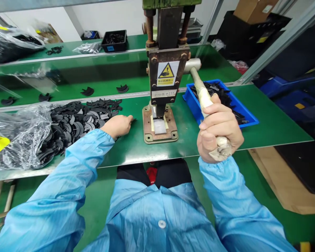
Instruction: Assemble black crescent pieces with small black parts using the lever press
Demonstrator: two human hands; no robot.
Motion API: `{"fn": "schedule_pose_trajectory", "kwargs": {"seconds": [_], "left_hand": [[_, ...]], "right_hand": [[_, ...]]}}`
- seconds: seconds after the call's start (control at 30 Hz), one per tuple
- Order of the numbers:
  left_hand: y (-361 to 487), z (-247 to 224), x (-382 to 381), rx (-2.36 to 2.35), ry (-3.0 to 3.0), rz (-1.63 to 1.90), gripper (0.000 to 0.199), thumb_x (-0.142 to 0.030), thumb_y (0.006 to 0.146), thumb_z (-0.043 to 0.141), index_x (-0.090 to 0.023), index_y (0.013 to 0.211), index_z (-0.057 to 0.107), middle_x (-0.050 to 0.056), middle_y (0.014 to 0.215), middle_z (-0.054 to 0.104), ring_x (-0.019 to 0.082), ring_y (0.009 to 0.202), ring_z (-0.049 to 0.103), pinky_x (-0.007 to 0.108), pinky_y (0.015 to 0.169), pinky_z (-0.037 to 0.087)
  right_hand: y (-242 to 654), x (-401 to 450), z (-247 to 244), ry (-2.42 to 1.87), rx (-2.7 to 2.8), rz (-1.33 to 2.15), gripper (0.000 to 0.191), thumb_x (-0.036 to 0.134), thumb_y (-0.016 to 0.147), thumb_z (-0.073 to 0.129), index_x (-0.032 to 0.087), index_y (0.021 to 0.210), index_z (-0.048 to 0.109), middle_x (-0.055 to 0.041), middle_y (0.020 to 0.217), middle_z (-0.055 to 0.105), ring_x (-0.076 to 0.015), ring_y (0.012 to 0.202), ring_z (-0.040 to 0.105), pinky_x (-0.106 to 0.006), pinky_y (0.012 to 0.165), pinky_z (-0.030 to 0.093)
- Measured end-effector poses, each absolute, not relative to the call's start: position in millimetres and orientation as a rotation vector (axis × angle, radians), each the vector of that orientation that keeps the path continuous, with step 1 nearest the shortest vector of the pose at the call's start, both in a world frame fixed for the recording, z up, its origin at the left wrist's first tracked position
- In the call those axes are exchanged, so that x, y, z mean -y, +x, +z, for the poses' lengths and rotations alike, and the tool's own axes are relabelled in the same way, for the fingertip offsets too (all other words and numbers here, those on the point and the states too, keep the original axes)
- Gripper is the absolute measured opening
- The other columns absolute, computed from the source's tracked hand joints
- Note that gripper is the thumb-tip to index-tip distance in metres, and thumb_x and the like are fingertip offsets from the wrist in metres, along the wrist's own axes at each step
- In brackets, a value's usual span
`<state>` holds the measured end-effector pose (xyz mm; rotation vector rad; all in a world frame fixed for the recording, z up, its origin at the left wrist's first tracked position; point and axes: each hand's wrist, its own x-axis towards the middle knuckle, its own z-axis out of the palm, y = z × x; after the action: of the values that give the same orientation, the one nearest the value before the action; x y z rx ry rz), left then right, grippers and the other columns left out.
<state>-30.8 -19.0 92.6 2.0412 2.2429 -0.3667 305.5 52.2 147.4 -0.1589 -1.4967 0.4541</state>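
My right hand (219, 129) is wrapped round the tape-covered lever handle (202, 90) of an upright hand press (164, 70). On the bench left of the press base (148, 129), my left hand (118, 125) pinches a small black plastic part (133, 120), mostly hidden by the fingers. Beside that hand lies a heap of curved black plastic parts (78, 127), spilling from a clear plastic bag (18, 143). Under the press ram (161, 110), a pale metal block (160, 126) sits on the base.
A blue tray (248, 122) of black parts stands right of the press, behind the lever. Several curved black parts, one a single piece (122, 88), lie along the back ledge. Farther back are a black bin (114, 40) and a filled bag (13, 43).
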Motion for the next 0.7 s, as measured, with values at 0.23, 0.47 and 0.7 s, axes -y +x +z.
{"fn": "schedule_pose_trajectory", "kwargs": {"seconds": [0.23, 0.47, 0.7], "left_hand": [[-42, 92, 8, -2.198, 2.089, -0.226, 0.035, -0.030, 0.106, 0.046, -0.023, 0.127, 0.073, 0.013, 0.110, 0.079, 0.030, 0.100, 0.076, 0.037, 0.086, 0.055], [-24, 86, 14, -2.137, 2.092, 0.248, 0.032, -0.031, 0.100, 0.062, -0.021, 0.130, 0.069, 0.013, 0.113, 0.076, 0.028, 0.097, 0.074, 0.038, 0.089, 0.055], [-1, 62, 12, -1.883, 1.271, 0.987, 0.047, -0.064, 0.086, 0.082, -0.020, 0.091, 0.066, 0.000, 0.072, 0.068, 0.014, 0.058, 0.061, 0.027, 0.057, 0.048]], "right_hand": [[307, -53, 148, -0.160, 1.533, 0.440, 0.030, 0.046, 0.096, 0.073, 0.028, 0.075, 0.062, 0.0002, 0.075, 0.063, -0.0230, 0.101, 0.074, -0.070, 0.126, 0.053], [305, -55, 144, -0.224, 1.505, 0.387, 0.033, 0.057, 0.098, 0.068, 0.031, 0.077, 0.067, 0.0025, 0.071, 0.062, -0.0202, 0.099, 0.077, -0.066, 0.124, 0.057], [306, -60, 142, -0.124, 1.502, 0.422, 0.029, 0.047, 0.097, 0.073, 0.028, 0.077, 0.064, 0.0054, 0.077, 0.065, -0.0161, 0.105, 0.077, -0.060, 0.128, 0.056]]}}
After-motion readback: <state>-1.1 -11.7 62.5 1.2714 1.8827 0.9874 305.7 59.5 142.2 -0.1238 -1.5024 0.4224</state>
